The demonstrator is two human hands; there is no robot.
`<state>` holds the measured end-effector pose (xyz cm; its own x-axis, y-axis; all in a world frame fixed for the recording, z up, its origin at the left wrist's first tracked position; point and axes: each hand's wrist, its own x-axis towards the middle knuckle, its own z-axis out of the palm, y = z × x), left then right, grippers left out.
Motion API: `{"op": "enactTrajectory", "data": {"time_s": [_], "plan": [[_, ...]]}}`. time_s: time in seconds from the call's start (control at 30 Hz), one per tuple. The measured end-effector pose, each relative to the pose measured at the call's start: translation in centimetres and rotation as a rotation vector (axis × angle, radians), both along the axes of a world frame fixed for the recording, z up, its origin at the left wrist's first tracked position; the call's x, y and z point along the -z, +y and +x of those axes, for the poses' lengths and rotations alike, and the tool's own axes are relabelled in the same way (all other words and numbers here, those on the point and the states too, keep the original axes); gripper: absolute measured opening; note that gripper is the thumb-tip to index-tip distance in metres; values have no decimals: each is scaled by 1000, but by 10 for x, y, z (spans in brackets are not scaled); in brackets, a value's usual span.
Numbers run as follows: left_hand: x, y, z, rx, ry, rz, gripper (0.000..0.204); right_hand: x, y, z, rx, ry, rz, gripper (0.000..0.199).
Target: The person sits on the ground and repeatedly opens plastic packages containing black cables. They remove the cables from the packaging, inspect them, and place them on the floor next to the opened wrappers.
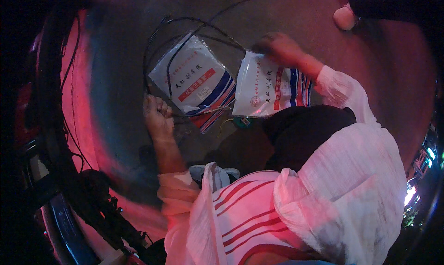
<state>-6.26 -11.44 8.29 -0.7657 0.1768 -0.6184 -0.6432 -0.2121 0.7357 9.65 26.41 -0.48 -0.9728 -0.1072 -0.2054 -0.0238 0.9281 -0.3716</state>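
Observation:
My left hand (158, 114) is closed around a black cable (146, 56). From there the cable loops upward and bends over to the right. Flat on the floor, partly under this loop, lies a white plastic packet (185, 77) with red and blue stripes and printing. A second packet (254, 87) of the same kind lies to its right. At that packet's upper edge is my right hand (280, 47), its fingers dark and smeared by motion. Whether it holds the cable's end or the packet cannot be made out.
A small green round thing (241, 122) with a yellow strand sits below the packets. My dark-clad knee (305, 130) covers part of the right packet. Thin black cables (74, 80) hang along a dark frame at left. A pale rounded shape (345, 18) stands at upper right.

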Motion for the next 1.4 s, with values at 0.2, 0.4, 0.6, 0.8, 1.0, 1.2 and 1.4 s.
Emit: {"op": "enactTrajectory", "data": {"time_s": [0.2, 0.4, 0.6, 0.8, 1.0, 1.2, 1.4], "plan": [[-10, 22, -6, 45, 68, 171, 14, -13, -82, -11, -433, -51, -275, 49], [3, 11, -12, -87, -35, 617, 18, -8, -71, 8, -267, -213, -303, 17], [36, 20, -6, -133, -127, 79, 25, -35, -51, 9, -403, -9, -122, 17], [7, 56, -10, 296, 19, -789, 26, -20, -36, 16, 356, 288, -64, 45], [32, 60, -3, 691, 758, -1655, 34, 3, 0, 9, 505, -100, 7, 47], [32, 76, 12, 1127, 991, -1281, 30, -4, -30, 20, 265, -197, -193, 50], [51, 7, 86, 1880, 1016, -685, 20, -3, -59, 34, 81, -322, -313, 48]]}}
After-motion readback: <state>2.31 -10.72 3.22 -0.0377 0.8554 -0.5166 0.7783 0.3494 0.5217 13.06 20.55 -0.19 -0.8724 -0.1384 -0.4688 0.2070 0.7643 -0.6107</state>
